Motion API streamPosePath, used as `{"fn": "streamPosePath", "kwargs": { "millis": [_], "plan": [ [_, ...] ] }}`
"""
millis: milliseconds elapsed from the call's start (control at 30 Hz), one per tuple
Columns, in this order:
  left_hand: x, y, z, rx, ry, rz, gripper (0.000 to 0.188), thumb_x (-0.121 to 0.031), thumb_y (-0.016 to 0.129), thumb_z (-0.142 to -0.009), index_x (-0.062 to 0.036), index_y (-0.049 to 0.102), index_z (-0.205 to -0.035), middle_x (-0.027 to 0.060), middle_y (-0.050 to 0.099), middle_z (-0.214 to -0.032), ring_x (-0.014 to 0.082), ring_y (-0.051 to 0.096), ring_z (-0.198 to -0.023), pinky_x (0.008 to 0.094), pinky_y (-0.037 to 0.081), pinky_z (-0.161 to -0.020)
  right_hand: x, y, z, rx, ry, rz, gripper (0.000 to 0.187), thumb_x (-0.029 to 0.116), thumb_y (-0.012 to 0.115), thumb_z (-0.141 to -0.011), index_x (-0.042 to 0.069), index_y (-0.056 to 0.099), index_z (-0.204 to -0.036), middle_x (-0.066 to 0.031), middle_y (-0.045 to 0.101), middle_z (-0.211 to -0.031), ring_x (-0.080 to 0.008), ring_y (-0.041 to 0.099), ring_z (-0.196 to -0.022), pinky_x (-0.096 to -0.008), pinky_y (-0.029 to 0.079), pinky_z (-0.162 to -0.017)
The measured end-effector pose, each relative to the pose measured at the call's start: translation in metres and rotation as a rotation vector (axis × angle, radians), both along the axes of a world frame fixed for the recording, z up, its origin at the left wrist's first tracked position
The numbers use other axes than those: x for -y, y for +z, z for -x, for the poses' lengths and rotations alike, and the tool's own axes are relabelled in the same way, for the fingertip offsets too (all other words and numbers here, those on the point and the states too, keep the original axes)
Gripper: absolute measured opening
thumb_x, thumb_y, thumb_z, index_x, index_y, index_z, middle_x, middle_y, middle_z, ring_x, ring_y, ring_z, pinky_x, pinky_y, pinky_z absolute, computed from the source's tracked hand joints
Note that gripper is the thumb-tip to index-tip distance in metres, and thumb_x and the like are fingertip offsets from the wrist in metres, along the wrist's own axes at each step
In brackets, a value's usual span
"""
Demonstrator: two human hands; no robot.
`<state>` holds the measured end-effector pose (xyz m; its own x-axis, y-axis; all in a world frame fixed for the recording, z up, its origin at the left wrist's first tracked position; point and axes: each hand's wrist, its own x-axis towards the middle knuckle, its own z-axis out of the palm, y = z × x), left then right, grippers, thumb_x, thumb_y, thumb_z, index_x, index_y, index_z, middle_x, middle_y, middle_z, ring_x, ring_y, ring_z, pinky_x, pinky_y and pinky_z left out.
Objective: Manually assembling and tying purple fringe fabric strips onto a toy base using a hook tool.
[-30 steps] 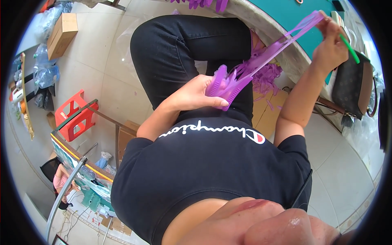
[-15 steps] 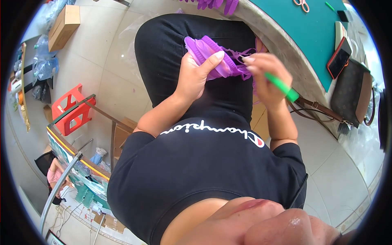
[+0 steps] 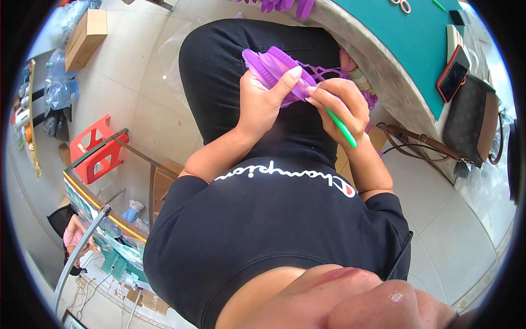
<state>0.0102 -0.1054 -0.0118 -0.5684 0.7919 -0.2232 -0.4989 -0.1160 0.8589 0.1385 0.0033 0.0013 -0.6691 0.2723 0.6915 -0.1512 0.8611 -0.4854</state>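
My left hand [image 3: 266, 101] is closed round several soft purple moulded pieces [image 3: 276, 64] with ribbed edges, its thumb pressed on top of them. They are held above my lap, over my black trousers. My right hand [image 3: 350, 108] grips a slim green-handled tool [image 3: 341, 127] like a pen, and its fingertips meet the right edge of the purple pieces. The tool's working tip is hidden by my fingers. Thin purple strips [image 3: 327, 73] stretch out beyond the pieces, behind my right hand.
A teal tabletop [image 3: 400, 52] curves along the right, with pink-handled scissors [image 3: 404, 6], a phone [image 3: 452, 77] and more purple pieces [image 3: 282, 5] at its far edge. A brown handbag [image 3: 470, 123] lies beside it. Leftward are a red stool [image 3: 97, 147], a cardboard box [image 3: 87, 39] and another person [image 3: 75, 236].
My right hand has moved left and down against the purple pieces, and the green handle has swung lower. The purple strips now show outstretched. My left hand has barely shifted.
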Motion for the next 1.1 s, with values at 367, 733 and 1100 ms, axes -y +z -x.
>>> {"fn": "streamPosePath", "kwargs": {
  "millis": [367, 733, 1100],
  "plan": [
    [0.000, 0.000, 0.004, 0.128, -0.067, 0.012, 0.016, -0.011, 0.068, -0.088, -0.0005, 0.061, -0.098, 0.0063, 0.066, -0.089, 0.0115, 0.064, -0.080, 0.0249, 0.052, -0.073, -0.006, 0.010, -0.002, 0.220, -0.036, 0.953, 0.009, 0.004, 0.062, -0.090, 0.000, 0.054, -0.087, -0.0089, 0.064, -0.090, -0.0100, 0.056, -0.076, -0.0247, 0.047, -0.068],
    [-0.002, -0.053, 0.004, 0.041, -0.132, 0.125, 0.012, -0.002, 0.069, -0.083, -0.0016, 0.063, -0.094, 0.0018, 0.064, -0.088, 0.0104, 0.060, -0.082, 0.0239, 0.048, -0.078, -0.057, 0.068, -0.080, -0.361, 0.374, 1.568, 0.026, 0.016, 0.064, -0.089, 0.015, 0.039, -0.083, 0.0037, 0.039, -0.075, -0.0129, 0.036, -0.075, -0.0292, 0.029, -0.068],
    [0.015, -0.035, 0.016, 0.388, -0.236, -0.133, 0.011, -0.007, 0.060, -0.091, -0.0070, 0.055, -0.101, 0.0043, 0.057, -0.095, 0.0114, 0.057, -0.086, 0.0261, 0.045, -0.077, -0.198, 0.151, -0.226, -0.888, 0.126, 1.144, 0.007, 0.001, 0.061, -0.087, 0.000, 0.054, -0.089, -0.0089, 0.049, -0.090, -0.0187, 0.045, -0.082, -0.0320, 0.039, -0.074]
  ]
}}
